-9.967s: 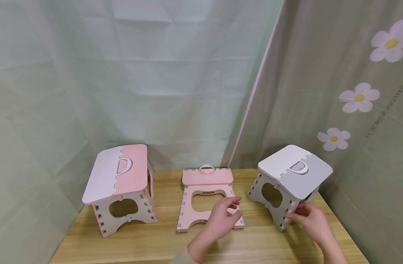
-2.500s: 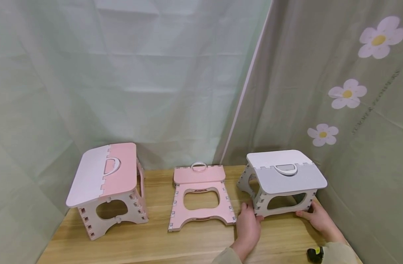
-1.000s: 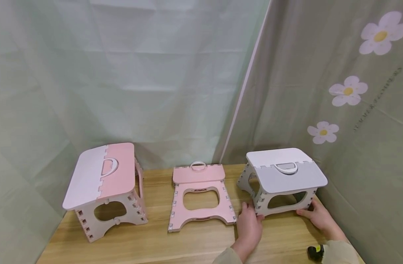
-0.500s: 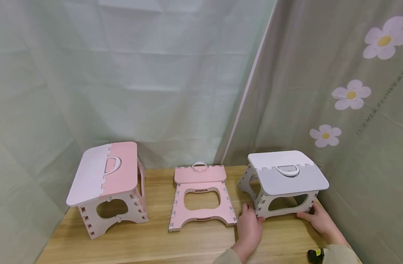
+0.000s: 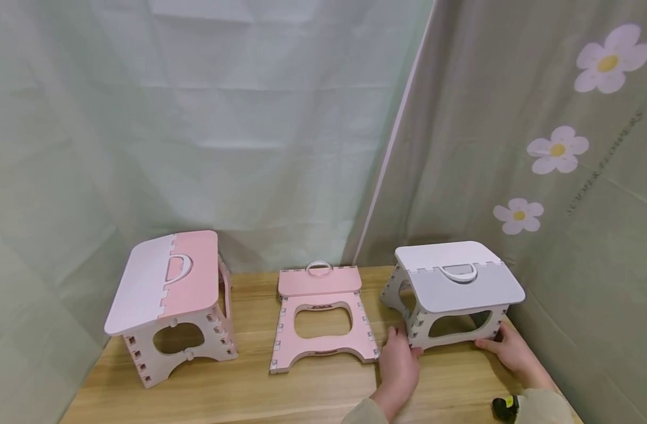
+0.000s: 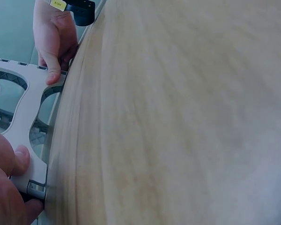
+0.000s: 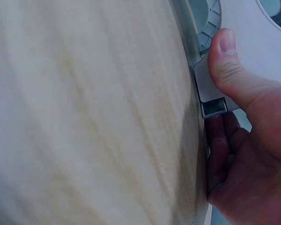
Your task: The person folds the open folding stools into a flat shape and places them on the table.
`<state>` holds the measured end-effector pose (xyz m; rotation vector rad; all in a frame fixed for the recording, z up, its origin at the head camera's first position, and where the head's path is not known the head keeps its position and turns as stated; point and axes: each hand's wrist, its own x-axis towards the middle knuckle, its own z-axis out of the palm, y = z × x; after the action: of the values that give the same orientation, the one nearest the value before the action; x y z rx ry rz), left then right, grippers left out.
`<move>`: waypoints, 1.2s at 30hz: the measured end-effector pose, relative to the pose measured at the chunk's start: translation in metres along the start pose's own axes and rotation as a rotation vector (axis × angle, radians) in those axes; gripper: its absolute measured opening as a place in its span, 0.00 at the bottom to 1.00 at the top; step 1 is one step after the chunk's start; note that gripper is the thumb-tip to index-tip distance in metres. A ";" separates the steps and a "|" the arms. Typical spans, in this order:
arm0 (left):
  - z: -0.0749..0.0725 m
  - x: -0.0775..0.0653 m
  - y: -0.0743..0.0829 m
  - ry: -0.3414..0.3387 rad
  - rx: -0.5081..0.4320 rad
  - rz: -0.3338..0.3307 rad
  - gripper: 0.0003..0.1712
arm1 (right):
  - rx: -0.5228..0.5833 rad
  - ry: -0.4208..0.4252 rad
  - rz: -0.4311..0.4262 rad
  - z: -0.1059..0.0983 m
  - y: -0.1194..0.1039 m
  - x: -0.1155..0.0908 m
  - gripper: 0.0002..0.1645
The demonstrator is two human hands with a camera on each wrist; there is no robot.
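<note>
A grey-and-white folding step stool (image 5: 463, 291) stands unfolded at the right of the table, its handle lying along the seam of the top. My left hand (image 5: 399, 366) grips the foot of its front left leg, thumb on the front face; the left wrist view shows the same hand (image 6: 4, 180) at that corner. At the front right foot my right hand (image 5: 516, 357) holds on. In the right wrist view its thumb (image 7: 229, 61) lies on the leg's white face, with the other fingers curled behind the foot.
A pink folding stool (image 5: 321, 284) lies folded flat mid-table. To the left stands an unfolded pink-and-white stool (image 5: 196, 288). Curtains (image 5: 281, 129) hang close behind and on both sides of the wooden table (image 5: 281, 397). A black wrist device (image 5: 506, 407) sits at the right sleeve.
Since ten seconds ago the grey-and-white stool has turned to face the front, and my left hand has moved right from the flat pink stool to its leg. Over the last seconds both hands stay still.
</note>
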<state>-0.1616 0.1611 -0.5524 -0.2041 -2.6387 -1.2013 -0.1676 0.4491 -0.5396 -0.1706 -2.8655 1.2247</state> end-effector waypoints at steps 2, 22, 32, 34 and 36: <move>-0.001 0.000 0.000 -0.005 -0.003 -0.001 0.34 | 0.000 0.000 0.006 0.000 0.000 -0.001 0.34; -0.004 -0.001 -0.001 0.010 0.019 0.020 0.28 | -0.039 -0.005 -0.009 0.001 -0.005 -0.002 0.35; -0.001 0.000 -0.002 0.012 0.017 0.026 0.28 | -0.044 -0.009 0.007 0.000 -0.005 -0.003 0.35; 0.000 0.000 -0.002 0.018 0.021 0.029 0.28 | -0.046 -0.016 0.008 -0.001 -0.005 -0.003 0.35; 0.000 0.000 -0.002 0.023 0.020 0.033 0.27 | -0.039 -0.017 0.012 -0.001 -0.006 -0.003 0.36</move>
<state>-0.1616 0.1595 -0.5538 -0.2273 -2.6162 -1.1590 -0.1648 0.4451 -0.5346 -0.1796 -2.9090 1.1781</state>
